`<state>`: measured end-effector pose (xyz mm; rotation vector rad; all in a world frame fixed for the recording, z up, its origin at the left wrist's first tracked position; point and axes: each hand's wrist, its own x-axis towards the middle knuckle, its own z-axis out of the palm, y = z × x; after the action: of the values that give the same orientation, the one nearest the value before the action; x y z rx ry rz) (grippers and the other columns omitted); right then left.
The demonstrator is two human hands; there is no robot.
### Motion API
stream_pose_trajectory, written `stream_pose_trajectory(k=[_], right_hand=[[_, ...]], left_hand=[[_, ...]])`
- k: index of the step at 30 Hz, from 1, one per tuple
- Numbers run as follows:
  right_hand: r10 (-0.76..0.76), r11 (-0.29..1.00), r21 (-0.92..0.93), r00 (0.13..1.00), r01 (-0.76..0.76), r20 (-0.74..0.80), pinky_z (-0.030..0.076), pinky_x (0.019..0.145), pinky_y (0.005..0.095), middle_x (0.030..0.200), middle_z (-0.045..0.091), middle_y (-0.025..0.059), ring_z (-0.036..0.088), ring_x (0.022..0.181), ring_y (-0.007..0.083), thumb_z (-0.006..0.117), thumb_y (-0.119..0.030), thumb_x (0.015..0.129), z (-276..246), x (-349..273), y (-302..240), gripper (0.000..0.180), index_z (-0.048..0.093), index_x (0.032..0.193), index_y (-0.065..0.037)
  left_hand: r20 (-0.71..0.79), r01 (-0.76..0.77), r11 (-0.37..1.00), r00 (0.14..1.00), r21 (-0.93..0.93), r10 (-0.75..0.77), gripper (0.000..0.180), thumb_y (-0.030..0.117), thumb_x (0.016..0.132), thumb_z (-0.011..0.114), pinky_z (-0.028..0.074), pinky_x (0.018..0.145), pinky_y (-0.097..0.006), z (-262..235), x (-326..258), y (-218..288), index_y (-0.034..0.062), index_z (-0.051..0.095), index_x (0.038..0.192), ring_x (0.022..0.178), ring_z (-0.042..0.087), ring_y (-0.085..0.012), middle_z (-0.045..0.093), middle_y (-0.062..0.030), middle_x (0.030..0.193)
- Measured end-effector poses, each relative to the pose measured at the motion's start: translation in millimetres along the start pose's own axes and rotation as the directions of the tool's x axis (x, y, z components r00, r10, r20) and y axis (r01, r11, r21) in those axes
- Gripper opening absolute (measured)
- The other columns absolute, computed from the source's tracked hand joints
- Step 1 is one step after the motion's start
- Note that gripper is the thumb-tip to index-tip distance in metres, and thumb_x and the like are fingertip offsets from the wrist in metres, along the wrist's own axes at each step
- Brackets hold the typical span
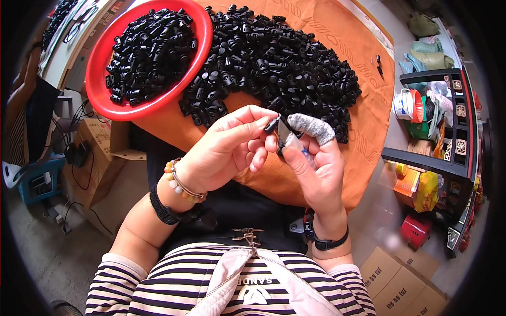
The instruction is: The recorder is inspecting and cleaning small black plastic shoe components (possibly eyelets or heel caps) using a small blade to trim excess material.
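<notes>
both hands pinch sm. glossy blk plastic clip.

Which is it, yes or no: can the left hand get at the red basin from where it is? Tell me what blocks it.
Probably yes. The left hand pinches a small black part, so it is occupied, but the red basin lies just up-left with nothing standing between; only the loose pile of black parts borders it.

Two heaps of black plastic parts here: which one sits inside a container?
The heap at upper left: it fills the red round basin. The bigger heap lies loose on the orange cloth, just beyond both hands.
</notes>
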<state>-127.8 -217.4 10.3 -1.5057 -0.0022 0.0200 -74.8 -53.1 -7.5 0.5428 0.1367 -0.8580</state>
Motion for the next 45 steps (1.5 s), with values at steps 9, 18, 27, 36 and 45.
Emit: stream_pose_trajectory(k=[9, 18, 27, 36, 45], right_hand=[[-0.034, 0.996, -0.077, 0.999, 0.035, 0.011, 0.046, 0.076, 0.0216, 0.097, 0.062, 0.0111, 0.058, 0.089, 0.0099, 0.058, -0.002, 0.085, 8.1, -2.5, -1.4, 0.035, 0.045, 0.116, 0.004], [-0.049, 0.992, -0.116, 0.999, 0.051, 0.02, 0.047, 0.075, 0.0219, 0.094, 0.063, 0.0107, 0.059, 0.086, 0.0105, 0.058, -0.002, 0.085, 9.4, -3.2, -2.8, 0.035, 0.045, 0.117, 0.004], [-0.068, 0.983, -0.173, 0.998, 0.068, 0.007, 0.047, 0.075, 0.0224, 0.094, 0.064, 0.0102, 0.06, 0.085, 0.0101, 0.06, -0.003, 0.085, 9.1, -2.8, -3.4, 0.031, 0.049, 0.113, 0.004], [-0.071, 0.985, -0.157, 0.997, 0.072, 0.015, 0.047, 0.073, 0.0211, 0.094, 0.064, 0.0086, 0.058, 0.084, 0.0079, 0.061, -0.004, 0.084, 6.5, -1.6, -0.5, 0.028, 0.053, 0.11, 0.003], [-0.077, 0.986, -0.148, 0.997, 0.077, 0.007, 0.047, 0.072, 0.0208, 0.094, 0.064, 0.0088, 0.058, 0.081, 0.0071, 0.062, -0.005, 0.084, 7.7, -2.2, -3.3, 0.031, 0.052, 0.112, 0.003]], left_hand=[[0.083, -0.026, 1.0, 0.996, -0.006, 0.026, 0.016, 0.018, 0.093, 0.049, 0.046, 0.052, -0.019, -5.8, -0.2, -1.6, 0.0049, 0.051, 0.102, 0.058, 0.055, -0.0089, 0.059, -0.0061, 0.079], [0.098, -0.047, 0.999, 0.994, 0.014, 0.045, 0.015, 0.018, 0.093, 0.049, 0.045, 0.052, -0.018, -4.7, -2.5, -2.8, 0.0052, 0.051, 0.101, 0.06, 0.053, -0.0065, 0.057, -0.0032, 0.079], [0.063, -0.028, 1.0, 0.998, 0.0, 0.028, 0.015, 0.015, 0.092, 0.047, 0.04, 0.048, -0.018, -2.8, -4.3, -1.8, 0.0063, 0.049, 0.104, 0.055, 0.048, -0.0062, 0.055, -0.0017, 0.072], [0.131, -0.015, 1.0, 0.991, 0.019, 0.012, 0.016, 0.016, 0.092, 0.048, 0.04, 0.048, -0.018, -10.8, -4.0, -0.2, 0.0049, 0.05, 0.102, 0.055, 0.05, -0.0075, 0.055, -0.0028, 0.073], [0.145, -0.003, 1.0, 0.989, -0.029, 0.007, 0.016, 0.016, 0.091, 0.049, 0.042, 0.049, -0.018, -8.2, -3.2, -0.1, 0.0044, 0.051, 0.102, 0.057, 0.051, -0.0069, 0.055, -0.0026, 0.076]])
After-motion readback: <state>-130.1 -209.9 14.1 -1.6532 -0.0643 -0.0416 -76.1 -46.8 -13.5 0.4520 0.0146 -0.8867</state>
